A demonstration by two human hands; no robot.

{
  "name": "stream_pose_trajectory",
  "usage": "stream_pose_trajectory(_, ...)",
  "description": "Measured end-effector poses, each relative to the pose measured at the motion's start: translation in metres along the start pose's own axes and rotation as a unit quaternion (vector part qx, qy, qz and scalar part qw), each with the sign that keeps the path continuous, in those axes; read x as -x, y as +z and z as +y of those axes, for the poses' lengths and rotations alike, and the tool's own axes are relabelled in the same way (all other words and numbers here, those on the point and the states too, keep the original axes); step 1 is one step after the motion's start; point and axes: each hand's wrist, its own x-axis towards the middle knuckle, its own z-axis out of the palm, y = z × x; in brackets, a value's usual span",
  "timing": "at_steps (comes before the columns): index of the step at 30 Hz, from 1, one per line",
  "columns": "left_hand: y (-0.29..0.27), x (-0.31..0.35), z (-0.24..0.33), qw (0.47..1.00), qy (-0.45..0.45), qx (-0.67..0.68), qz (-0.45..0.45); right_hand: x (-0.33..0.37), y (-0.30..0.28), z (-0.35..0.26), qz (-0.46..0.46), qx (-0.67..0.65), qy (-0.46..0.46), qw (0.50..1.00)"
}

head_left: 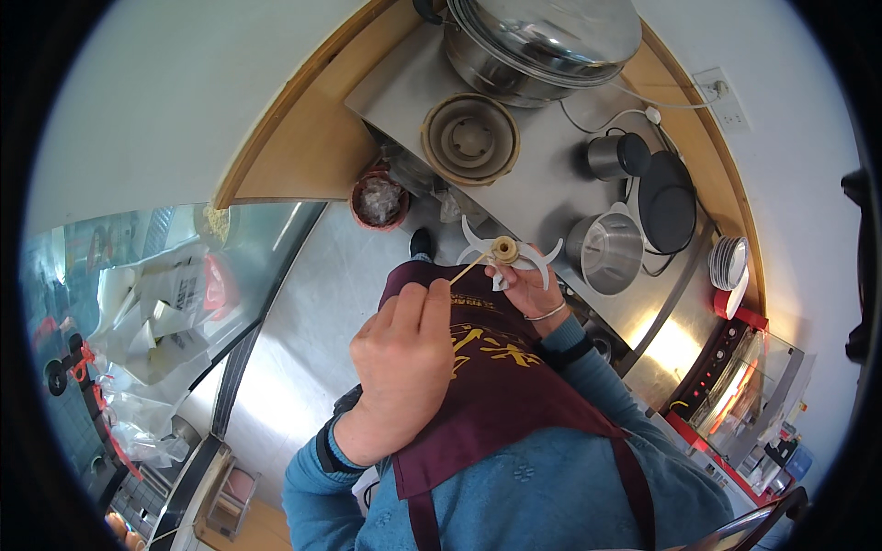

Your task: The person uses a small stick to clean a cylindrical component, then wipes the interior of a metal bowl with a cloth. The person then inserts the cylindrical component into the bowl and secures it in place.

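My left hand (401,367) is closed in a pinch around a thin wooden stick (470,269). The stick's far end slants up toward a blade piece with curved pale arms (544,262) and a round brass-coloured hub (504,248). Whether the tip touches the hub I cannot tell. My right hand (533,292) grips the blade piece from below, with a bit of white material showing by the fingers. Both hands are in front of my dark red apron (496,367). To the right of the blade piece, a stainless steel bowl (611,255) stands on the metal counter.
On the steel counter (542,174) are a large lidded pot (542,46), a brown ringed pot (470,138), a small steel canister (614,156) and a black round appliance part (668,202). A red bin (379,199) stands on the floor. A glass case (165,303) is at left.
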Motion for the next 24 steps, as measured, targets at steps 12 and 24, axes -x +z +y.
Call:
stream_pose_trajectory(12,0.029,0.039,-0.017,0.969,-0.100,0.220,-0.050,-0.005,0.018,-0.001,-0.001,-0.018,0.012,1.000)
stream_pose_trajectory(24,0.028,0.034,-0.023,0.894,-0.267,0.359,0.008,0.003,0.020,0.003,-0.035,0.040,-0.052,0.997)
